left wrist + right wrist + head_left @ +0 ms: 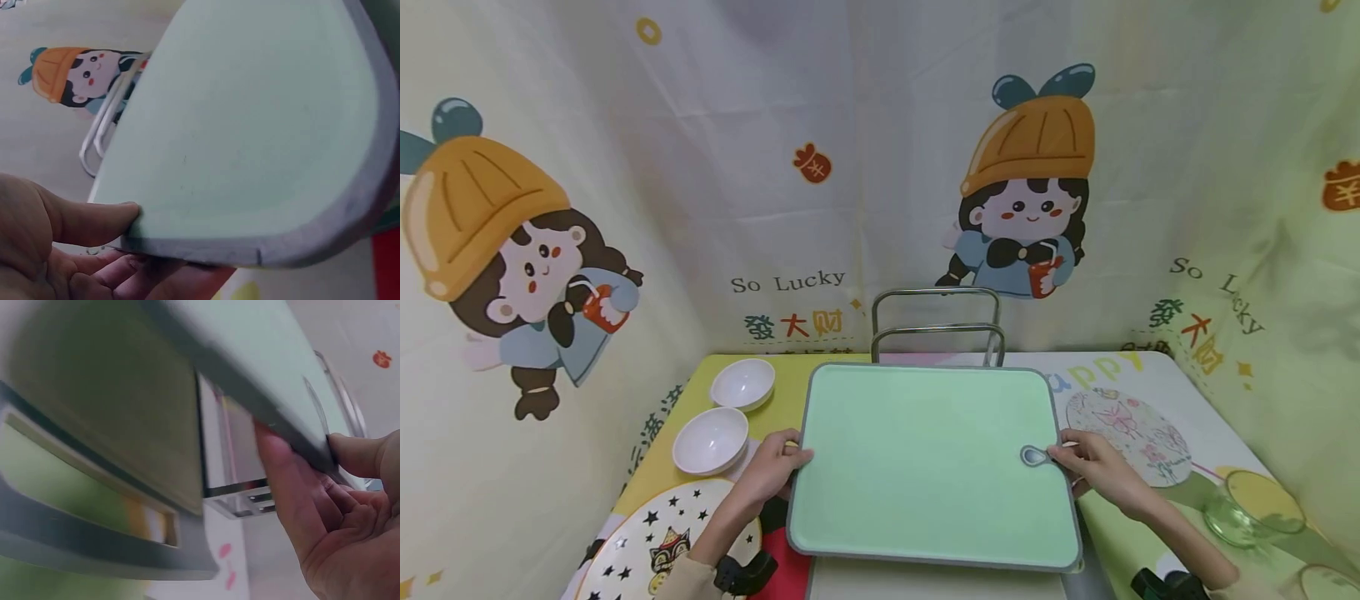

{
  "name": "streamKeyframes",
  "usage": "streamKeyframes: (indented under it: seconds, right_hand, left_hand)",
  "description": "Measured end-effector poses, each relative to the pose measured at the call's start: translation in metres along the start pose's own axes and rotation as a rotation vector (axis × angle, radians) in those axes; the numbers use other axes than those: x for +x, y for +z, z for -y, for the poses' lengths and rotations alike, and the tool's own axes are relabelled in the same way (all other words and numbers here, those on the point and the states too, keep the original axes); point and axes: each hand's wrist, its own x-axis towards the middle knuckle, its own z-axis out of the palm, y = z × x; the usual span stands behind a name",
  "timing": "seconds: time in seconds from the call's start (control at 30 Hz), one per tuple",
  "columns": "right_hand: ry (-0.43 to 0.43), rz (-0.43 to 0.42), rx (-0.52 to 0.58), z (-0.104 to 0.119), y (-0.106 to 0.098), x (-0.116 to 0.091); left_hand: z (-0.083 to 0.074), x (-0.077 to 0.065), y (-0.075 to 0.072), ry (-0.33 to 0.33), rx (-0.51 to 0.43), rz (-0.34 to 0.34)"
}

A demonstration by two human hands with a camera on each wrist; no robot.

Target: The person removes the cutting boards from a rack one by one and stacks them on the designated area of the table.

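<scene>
A pale green cutting board (925,467) with a grey rim is held up by both hands, tilted, its face toward me. At its left edge, my left hand (772,467) grips with the thumb on the face and fingers behind. On the opposite edge, my right hand (1097,468) pinches the board beside its teardrop-shaped hanging hole (1033,455). Below it lies a second board (112,394), with a grey border and a slot handle, mostly hidden in the head view. A metal rack (936,291) stands behind the green board, its lower part hidden.
Two white bowls (711,442) sit at the left, behind a white plate (632,533) with stars and an animal print. A round floral plate (1127,437) lies at the right. Two clear glasses (1251,508) stand near the right edge. Printed curtains (850,208) surround the table.
</scene>
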Motion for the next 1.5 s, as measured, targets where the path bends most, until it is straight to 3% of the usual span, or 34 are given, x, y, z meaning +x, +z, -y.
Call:
streamKeyframes:
  seconds: [0.37,0.87,1.13,1.37,1.5]
  right_hand:
    - [0.026,0.104,0.155,-0.021,0.013,-0.010]
    - [0.170,0.075,0.080,-0.045,0.032,-0.012]
    - [0.179,0.018,-0.145,-0.045,0.036,-0.011]
    - [0.195,-0.041,-0.414,-0.040,0.039,-0.008]
    - [0.226,-0.082,-0.493,-0.038,0.042,-0.006]
  left_hand:
    - [0.025,-0.010,0.007,-0.056,0.028,0.001]
    - [0.062,-0.010,0.022,-0.102,0.155,-0.022]
    - [0.067,-0.010,0.027,-0.131,0.301,-0.056]
    - [0.063,-0.007,0.028,-0.140,0.395,-0.028]
    - [0.061,-0.007,0.028,-0.128,0.434,-0.019]
